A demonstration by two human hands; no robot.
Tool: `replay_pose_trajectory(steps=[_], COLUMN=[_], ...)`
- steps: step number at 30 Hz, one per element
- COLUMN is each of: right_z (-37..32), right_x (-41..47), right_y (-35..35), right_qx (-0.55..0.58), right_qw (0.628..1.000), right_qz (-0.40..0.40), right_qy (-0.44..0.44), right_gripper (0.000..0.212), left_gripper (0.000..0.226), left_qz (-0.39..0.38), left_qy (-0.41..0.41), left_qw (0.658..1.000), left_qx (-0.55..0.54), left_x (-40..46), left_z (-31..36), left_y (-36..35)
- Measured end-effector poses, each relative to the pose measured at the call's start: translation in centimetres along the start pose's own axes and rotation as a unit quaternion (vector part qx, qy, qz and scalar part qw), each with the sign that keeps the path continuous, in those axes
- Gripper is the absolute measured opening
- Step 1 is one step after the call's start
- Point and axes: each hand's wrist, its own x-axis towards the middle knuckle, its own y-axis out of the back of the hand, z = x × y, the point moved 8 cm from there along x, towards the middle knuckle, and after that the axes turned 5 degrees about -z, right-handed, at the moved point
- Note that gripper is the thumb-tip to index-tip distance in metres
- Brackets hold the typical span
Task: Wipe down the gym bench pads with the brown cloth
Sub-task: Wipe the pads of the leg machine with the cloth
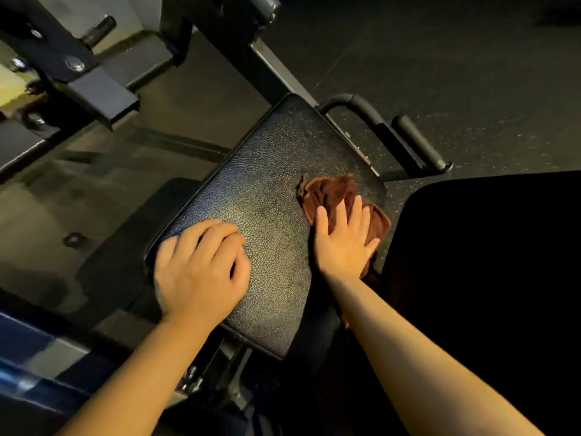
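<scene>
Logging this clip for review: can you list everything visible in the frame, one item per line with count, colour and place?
Bench pad: one, black textured, centre of view, running diagonally.
Brown cloth: one, brown, bunched on the pad's right edge under the right hand.
Second pad: one, black, right side, mostly in shadow.
Padded handles: two, black, beyond the pad's far right corner.
Machine frame: one, dark grey metal with bolts, upper left.
Floor: dark, speckled, upper right.
Left hand: one, resting on the pad's near left edge, fingers loosely bent, holding nothing.
Right hand: one, fingers straight, pressing the cloth onto the pad.
</scene>
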Motion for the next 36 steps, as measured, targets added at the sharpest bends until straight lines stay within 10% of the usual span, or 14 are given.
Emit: replay_pose_trajectory(steps=[10, 26, 36], right_z=[-0.6, -2.0, -3.1], right_x=[-15.2, 3.2, -13.6], right_y=[-4.9, 1.4, -4.0], right_qx=[-0.089, 0.022, -0.092], right_qw=[0.973, 0.999, 0.95], right_qz=[0.068, 0.041, 0.005], right_qy=[0.203, -0.007, 0.297], right_gripper=[0.051, 0.058, 0.072], left_gripper=[0.013, 0.017, 0.018], left_qz=[-0.028, 0.043, -0.051], left_qy=[0.002, -0.042, 0.019], left_qw=[0.999, 0.998, 0.997], left_qx=[-0.02, -0.018, -0.062], left_x=[0.3, -0.6, 0.1], left_z=[-0.2, 0.2, -0.9], left_y=[0.2, 0.7, 1.8])
